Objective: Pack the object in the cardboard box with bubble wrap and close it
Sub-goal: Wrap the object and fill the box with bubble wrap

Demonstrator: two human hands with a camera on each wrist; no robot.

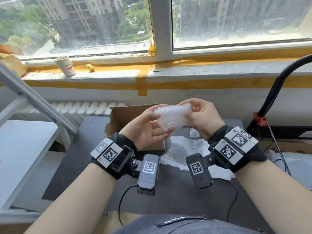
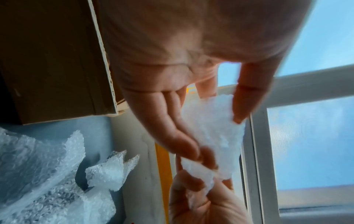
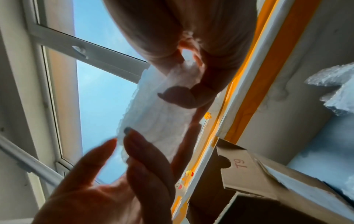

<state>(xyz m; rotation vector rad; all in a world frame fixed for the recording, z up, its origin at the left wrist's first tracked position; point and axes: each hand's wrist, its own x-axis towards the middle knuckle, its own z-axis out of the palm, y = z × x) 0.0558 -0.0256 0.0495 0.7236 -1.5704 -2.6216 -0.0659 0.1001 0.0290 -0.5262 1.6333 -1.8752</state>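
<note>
Head view: left hand [image 1: 145,127] and right hand [image 1: 202,119] each pinch the bubble-wrap bundle [image 1: 173,115] above the worktop [image 1: 94,166], with the open cardboard box [image 1: 125,115] at its 9 o'clock; contents hidden. Left wrist view: the thumb hold looks light, so the wrap may unroll. Right wrist view: motion blur; an end could slip free.

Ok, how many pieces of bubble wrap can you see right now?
2. One bubble-wrap bundle held between the left hand and right hand; one loose sheet on the table, right of the cardboard box. The sheet may be several pieces.
</note>
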